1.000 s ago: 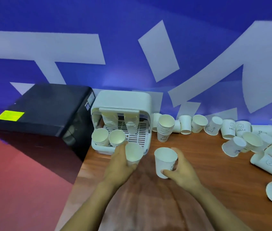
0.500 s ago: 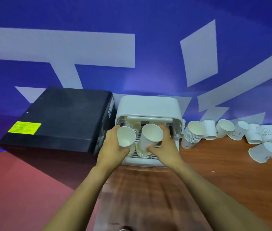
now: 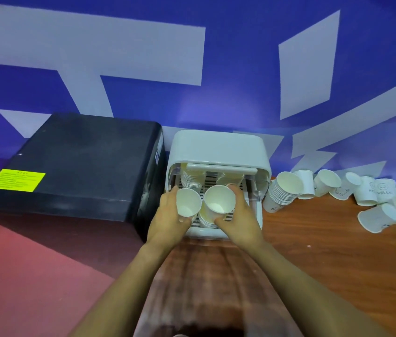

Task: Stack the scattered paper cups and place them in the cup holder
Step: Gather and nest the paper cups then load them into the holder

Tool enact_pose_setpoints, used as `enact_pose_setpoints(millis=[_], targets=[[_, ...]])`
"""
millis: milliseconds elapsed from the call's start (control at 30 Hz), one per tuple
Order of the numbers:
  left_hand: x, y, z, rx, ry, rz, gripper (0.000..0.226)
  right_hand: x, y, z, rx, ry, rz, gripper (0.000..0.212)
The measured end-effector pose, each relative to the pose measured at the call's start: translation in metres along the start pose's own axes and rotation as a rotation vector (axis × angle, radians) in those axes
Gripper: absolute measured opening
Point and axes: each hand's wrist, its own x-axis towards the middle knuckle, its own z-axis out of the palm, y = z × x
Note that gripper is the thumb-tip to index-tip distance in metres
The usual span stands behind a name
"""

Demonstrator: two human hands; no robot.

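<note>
At the white plastic cup holder (image 3: 219, 147), already holding stacks, the left hand (image 3: 168, 220) and right hand (image 3: 238, 220) each grasp a white paper cup (image 3: 187, 203), while many loose white paper cups (image 3: 372, 210) lie unstacked on the wooden table (image 3: 313, 251).

A wooden worktop (image 3: 313, 263) with a reddish-brown grain fills the lower right of the frame. At its far left corner stands a white cup holder (image 3: 219, 152), its open front facing the viewer. Just right of the holder a stack of paper cups (image 3: 280, 194) lies tilted on the wood. Further right, along the back edge and out to the right border, loose paper cups (image 3: 372, 215) lie scattered, most on their sides, some touching.
</note>
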Motion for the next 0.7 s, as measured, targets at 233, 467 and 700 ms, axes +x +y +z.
enact_pose_setpoints(millis=[233,467,700], targets=[[-0.002,-0.015,0.006,0.219,-0.193,-0.121,0.096,-0.006,0.023,0.007,-0.203,-0.262,0.123,0.104],[-0.014,-0.012,0.001,0.186,-0.16,-0.088,0.097,-0.013,0.022,-0.007,-0.208,-0.293,0.099,0.101],[-0.066,-0.032,-0.005,0.146,-0.182,0.075,0.085,-0.055,0.029,-0.025,-0.171,-0.274,0.059,0.086]])
